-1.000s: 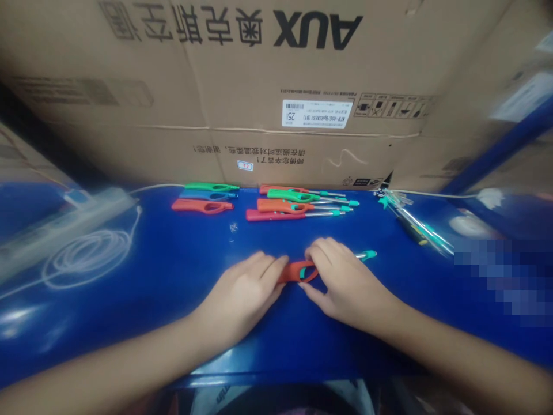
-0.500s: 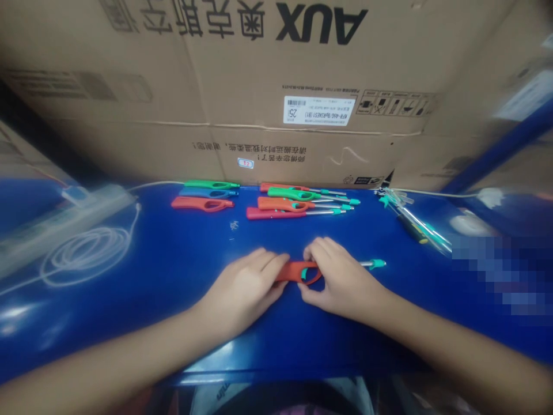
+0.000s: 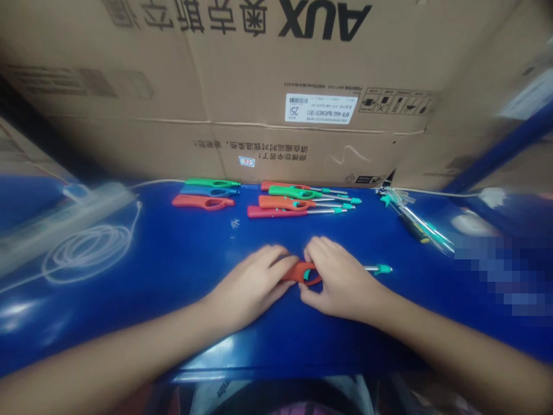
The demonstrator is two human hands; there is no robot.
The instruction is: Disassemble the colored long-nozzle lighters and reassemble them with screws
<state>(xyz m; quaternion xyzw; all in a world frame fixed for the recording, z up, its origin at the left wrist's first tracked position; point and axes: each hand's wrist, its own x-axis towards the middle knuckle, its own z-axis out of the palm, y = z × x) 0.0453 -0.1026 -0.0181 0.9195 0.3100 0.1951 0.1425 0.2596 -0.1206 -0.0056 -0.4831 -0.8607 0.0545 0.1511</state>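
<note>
We've got both hands on one orange-red lighter, just above or on the blue table (can't tell which), near the middle of the front part. Our left hand is closed around the handle end, thumb underneath and fingers over the top. Our right hand has the other end, fingers curled over the front of the loop, thumb just below it. A bit of teal trigger shows inside the loop, and the metal tube with its teal tip sticks out past our right hand.

Just beyond the hands there's a little scatter of thin bits, too small for us to make out. Behind that, to the right, four lighters with tubes lie bunched together: pinkish-red, orange, green and red-orange. Left of those we have three handles side by side, red, blue and green, no long tubes showing on them.

Far right, a pile of metal tubes sits next to a dark tool with a yellow end. Far left, a white power strip and a coiled white cable. A big cardboard box with upside-down printing stands along the back.
</note>
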